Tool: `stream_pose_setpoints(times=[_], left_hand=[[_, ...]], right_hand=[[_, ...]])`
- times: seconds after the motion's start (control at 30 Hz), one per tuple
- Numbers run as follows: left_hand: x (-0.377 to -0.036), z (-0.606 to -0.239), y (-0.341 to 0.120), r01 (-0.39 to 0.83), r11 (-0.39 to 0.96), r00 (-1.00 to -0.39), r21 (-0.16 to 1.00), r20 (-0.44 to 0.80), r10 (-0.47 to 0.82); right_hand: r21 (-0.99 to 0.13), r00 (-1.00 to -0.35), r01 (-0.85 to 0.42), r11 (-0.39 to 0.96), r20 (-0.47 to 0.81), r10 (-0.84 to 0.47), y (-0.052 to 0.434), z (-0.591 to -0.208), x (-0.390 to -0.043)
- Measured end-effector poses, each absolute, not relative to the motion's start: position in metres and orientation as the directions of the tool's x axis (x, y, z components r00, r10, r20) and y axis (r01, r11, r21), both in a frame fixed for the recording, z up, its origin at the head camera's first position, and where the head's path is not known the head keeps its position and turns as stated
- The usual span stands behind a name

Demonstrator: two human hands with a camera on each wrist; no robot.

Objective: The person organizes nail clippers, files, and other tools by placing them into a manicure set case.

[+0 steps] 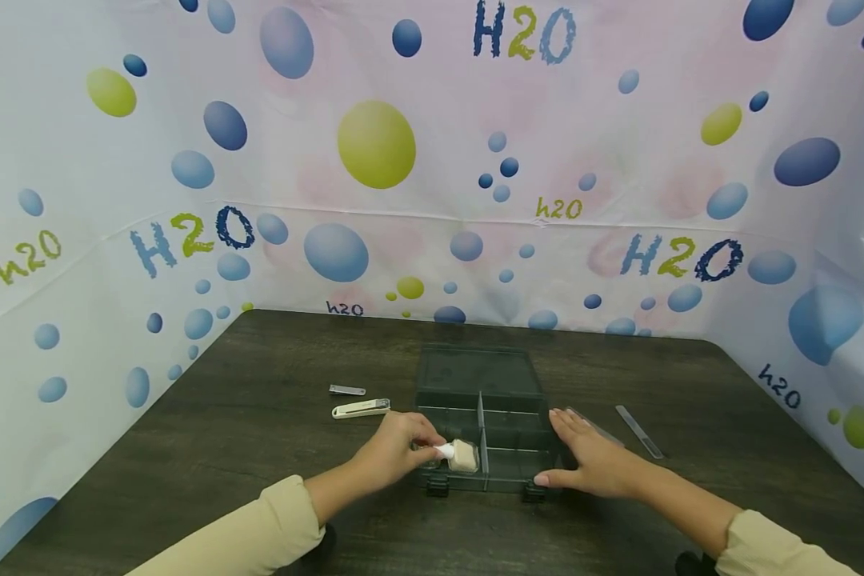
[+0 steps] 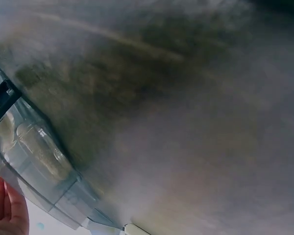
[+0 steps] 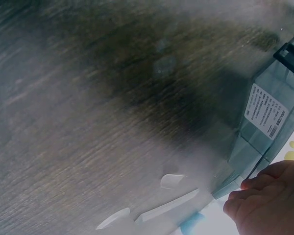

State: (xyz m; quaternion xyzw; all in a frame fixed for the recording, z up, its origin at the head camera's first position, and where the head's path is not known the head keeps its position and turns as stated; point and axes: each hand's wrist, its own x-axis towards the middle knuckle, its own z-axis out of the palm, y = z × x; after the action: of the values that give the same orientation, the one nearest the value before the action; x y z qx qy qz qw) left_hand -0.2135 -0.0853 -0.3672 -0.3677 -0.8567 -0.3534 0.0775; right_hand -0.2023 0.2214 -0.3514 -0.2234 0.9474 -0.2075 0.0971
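The left hand [image 1: 396,452] pinches a small beige brush [image 1: 462,456] over the clear box's [image 1: 484,424] near-left compartment; the right hand [image 1: 594,460], fingers flat, steadies the box. Two clippers [image 1: 360,409] and a file [image 1: 639,431] lie outside on the tabletop [image 1: 259,424].

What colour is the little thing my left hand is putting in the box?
Pale beige item, clearest in the head view.

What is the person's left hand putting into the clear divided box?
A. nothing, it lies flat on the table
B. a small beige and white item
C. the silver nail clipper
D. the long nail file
B: in the head view the left hand pinches a small beige and white item inside the near-left compartment of the clear box, while the right hand rests against the box's right side.
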Motion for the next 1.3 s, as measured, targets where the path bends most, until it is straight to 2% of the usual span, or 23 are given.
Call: stream_pose_setpoints(times=[0.3, 0.53, 0.7, 0.9, 1.13, 1.3], left_hand=[[-0.219, -0.364, -0.082, 0.738, 0.496, -0.657, 0.457, 0.321, 0.683], [-0.224, -0.356, -0.081, 0.755, 0.507, -0.62, 0.415, 0.202, 0.758], [-0.223, -0.356, -0.083, 0.761, 0.495, -0.612, 0.42, 0.21, 0.763], [-0.22, -0.358, -0.088, 0.724, 0.501, -0.668, 0.474, 0.3, 0.682], [-0.22, -0.359, -0.101, 0.693, 0.587, -0.716, 0.418, 0.492, 0.495], [-0.224, -0.364, -0.12, 0.646, 0.634, -0.742, 0.426, 0.547, 0.388]], right_hand=[[-0.435, -0.881, -0.386, 0.813, -0.087, -0.465, 0.222, -0.352, -0.202], [-0.443, -0.883, -0.374, 0.815, -0.099, -0.459, 0.221, -0.351, -0.201], [-0.447, -0.88, -0.379, 0.81, -0.097, -0.465, 0.221, -0.351, -0.201], [-0.439, -0.878, -0.385, 0.811, -0.095, -0.469, 0.221, -0.351, -0.202], [-0.443, -0.878, -0.382, 0.811, -0.1, -0.468, 0.221, -0.351, -0.201], [-0.438, -0.881, -0.38, 0.815, -0.098, -0.464, 0.22, -0.351, -0.202]])
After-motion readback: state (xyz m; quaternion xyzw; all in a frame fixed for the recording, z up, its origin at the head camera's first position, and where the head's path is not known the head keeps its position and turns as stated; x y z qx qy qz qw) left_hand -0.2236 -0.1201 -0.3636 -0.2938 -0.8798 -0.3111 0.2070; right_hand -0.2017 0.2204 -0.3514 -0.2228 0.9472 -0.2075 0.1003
